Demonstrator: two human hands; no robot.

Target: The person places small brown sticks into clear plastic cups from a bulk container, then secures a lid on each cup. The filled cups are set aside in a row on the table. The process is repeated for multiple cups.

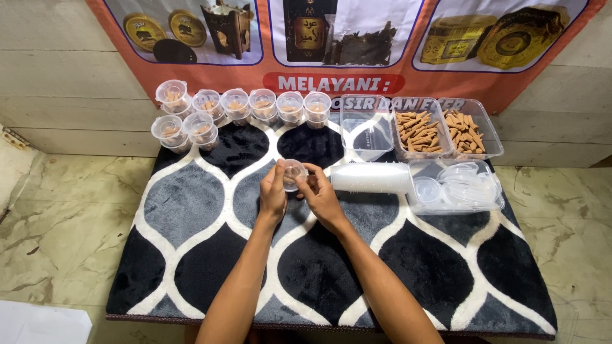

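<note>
Over the middle of the rug [191,255] we hold a small clear cup [293,173] between both hands, above the black, grey and white pattern. Our left hand [273,194] grips the cup's left side, fingers curled around it and thumb up near the rim. Our right hand [320,196] closes on the right side, fingertips pinching the edge. We cannot tell what is inside the cup, as our fingers hide most of it. Along the far edge of the rug stands a row of filled cups [250,105], lidded and holding brown cones, with two more stacks just in front at the left end. To the right of them sits an empty clear tray [366,127], then two trays of brown cones [446,130] side by side. Just right of our right hand lies a sleeve of stacked cups [371,178] on its side, touching a clear box of lids [460,188]. Behind everything an orange banner [542,79] hangs on the pale wall, and marbled floor [57,216] shows around the rug.
</note>
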